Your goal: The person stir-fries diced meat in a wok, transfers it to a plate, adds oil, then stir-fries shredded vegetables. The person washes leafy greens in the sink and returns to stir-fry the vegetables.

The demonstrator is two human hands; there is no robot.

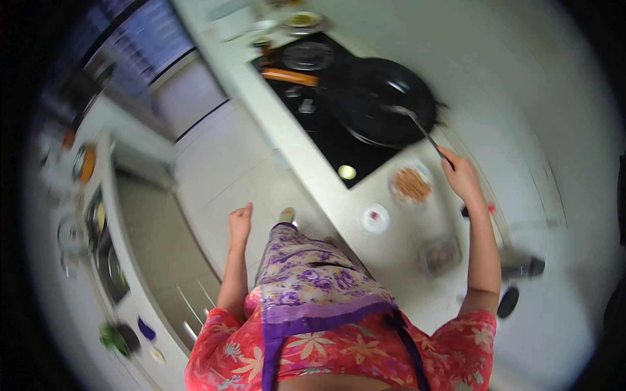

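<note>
My right hand (461, 173) grips the dark handle of a metal cooking utensil (419, 124), likely a spatula or ladle. Its blurred head rests in or just over a large black wok (376, 110) on the black cooktop (320, 141). The wok's wooden handle (291, 76) points away to the left. Below that hand, on the counter, is a plate of light brown chopped food (412, 185), perhaps shredded meat. My left hand (240, 225) hangs over the floor beside my apron, fingers curled and thumb raised, with nothing visible in it.
A small white dish (375, 218) and a clear container (440, 256) stand on the counter (313, 183). Plated food (303, 20) sits beyond the cooktop. A bottle (523, 266) lies toward the wall. Across the floor (230, 161), another counter holds a sink (110, 264) and leafy greens (111, 338).
</note>
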